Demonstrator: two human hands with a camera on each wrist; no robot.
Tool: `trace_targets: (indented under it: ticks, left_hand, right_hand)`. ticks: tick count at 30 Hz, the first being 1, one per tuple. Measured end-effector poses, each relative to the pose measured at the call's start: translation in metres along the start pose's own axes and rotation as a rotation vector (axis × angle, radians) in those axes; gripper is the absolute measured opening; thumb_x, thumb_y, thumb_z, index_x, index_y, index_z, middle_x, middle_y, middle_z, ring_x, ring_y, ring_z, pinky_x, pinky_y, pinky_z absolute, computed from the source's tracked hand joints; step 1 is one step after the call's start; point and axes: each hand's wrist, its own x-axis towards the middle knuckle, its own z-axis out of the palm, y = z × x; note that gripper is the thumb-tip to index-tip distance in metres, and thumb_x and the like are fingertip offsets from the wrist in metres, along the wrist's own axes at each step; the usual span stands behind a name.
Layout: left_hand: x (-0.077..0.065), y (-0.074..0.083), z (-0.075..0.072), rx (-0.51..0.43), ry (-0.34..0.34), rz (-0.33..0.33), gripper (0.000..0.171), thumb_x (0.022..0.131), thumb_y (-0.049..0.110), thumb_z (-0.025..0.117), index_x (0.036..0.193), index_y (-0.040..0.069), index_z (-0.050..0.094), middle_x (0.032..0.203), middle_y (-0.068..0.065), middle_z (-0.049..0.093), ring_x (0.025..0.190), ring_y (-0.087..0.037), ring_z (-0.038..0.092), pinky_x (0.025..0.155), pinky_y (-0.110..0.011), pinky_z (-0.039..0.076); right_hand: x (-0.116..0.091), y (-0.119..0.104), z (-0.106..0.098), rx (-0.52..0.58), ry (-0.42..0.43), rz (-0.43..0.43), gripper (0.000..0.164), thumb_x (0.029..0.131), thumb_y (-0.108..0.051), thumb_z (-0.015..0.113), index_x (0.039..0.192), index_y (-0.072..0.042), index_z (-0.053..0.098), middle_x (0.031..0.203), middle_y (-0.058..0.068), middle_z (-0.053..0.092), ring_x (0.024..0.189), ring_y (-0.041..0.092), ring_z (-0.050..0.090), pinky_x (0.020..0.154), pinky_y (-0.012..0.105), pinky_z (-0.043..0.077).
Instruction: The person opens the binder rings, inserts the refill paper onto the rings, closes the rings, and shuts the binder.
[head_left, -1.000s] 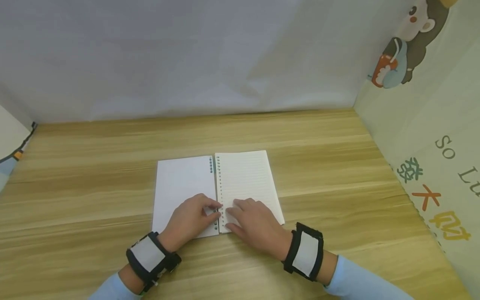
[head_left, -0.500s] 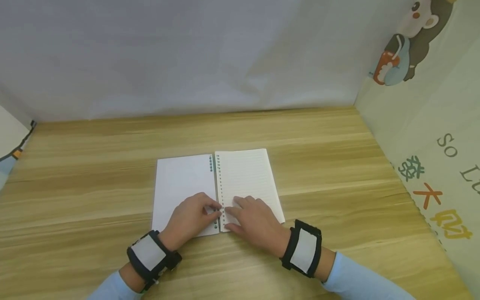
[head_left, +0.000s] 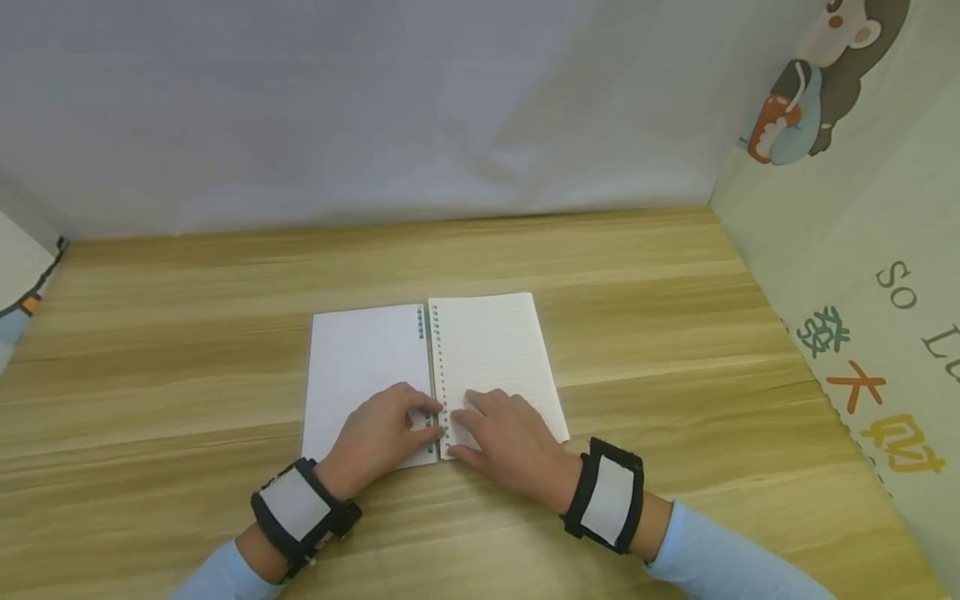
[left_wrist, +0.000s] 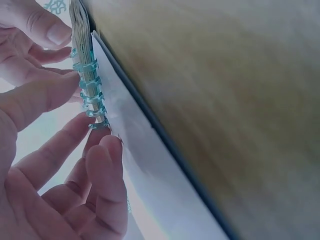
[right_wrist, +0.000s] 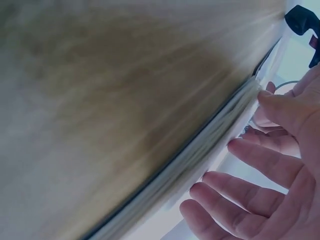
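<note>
Left hand (head_left: 378,429) pinching the lower rings (left_wrist: 91,85); right hand (head_left: 517,437) loose on the lined page (head_left: 487,342), grip holding nothing; both barely shifted over the last second, so work seems held at the binding; notebook (head_left: 360,350) open, flat, mid-surface; wood-grain surface (head_left: 652,317) around; pale backdrop (head_left: 360,108) behind; monkey print (head_left: 842,87) on the right-hand wall (head_left: 806,221).

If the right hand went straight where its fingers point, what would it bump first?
Probably the left hand: the right hand points across the lined page toward those fingertips, which are at the green rings. Depth is unclear, so it might brush a ring first.
</note>
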Motion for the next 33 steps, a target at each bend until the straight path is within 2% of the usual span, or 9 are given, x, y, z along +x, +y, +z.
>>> trace_targets:
  ticks: [10, 19, 33]
  left_hand:
    - [-0.0004, 0.0022, 0.0000, 0.031, 0.000, 0.024, 0.031, 0.079, 0.027, 0.074, 0.106, 0.014, 0.069, 0.098, 0.001, 0.063, 0.077, -0.010, 0.053, 0.063, -0.025, 0.043]
    - [-0.0021, 0.0025, -0.0017, 0.036, 0.000, 0.020, 0.031, 0.080, 0.027, 0.072, 0.108, 0.014, 0.068, 0.099, 0.000, 0.063, 0.075, -0.010, 0.051, 0.060, -0.025, 0.041]
    - [-0.0034, 0.0037, -0.0005, 0.068, -0.001, 0.031, 0.033, 0.079, 0.028, 0.074, 0.108, 0.014, 0.068, 0.101, -0.001, 0.063, 0.081, -0.011, 0.056, 0.064, -0.027, 0.045]
  right_hand:
    - [0.0010, -0.0008, 0.0014, -0.006, 0.000, 0.000, 0.046, 0.088, -0.048, 0.058, 0.120, -0.015, 0.062, 0.123, 0.007, 0.061, 0.108, 0.021, 0.058, 0.084, 0.035, 0.049]
    - [-0.0004, 0.0014, -0.0006, 0.001, -0.026, 0.029, 0.047, 0.089, -0.048, 0.057, 0.123, -0.016, 0.061, 0.131, 0.010, 0.057, 0.117, 0.024, 0.055, 0.090, 0.039, 0.048]
    - [-0.0046, 0.0009, 0.0020, -0.008, -0.023, 0.029, 0.045, 0.090, -0.048, 0.055, 0.122, -0.017, 0.061, 0.131, 0.011, 0.057, 0.116, 0.025, 0.056, 0.087, 0.039, 0.049]
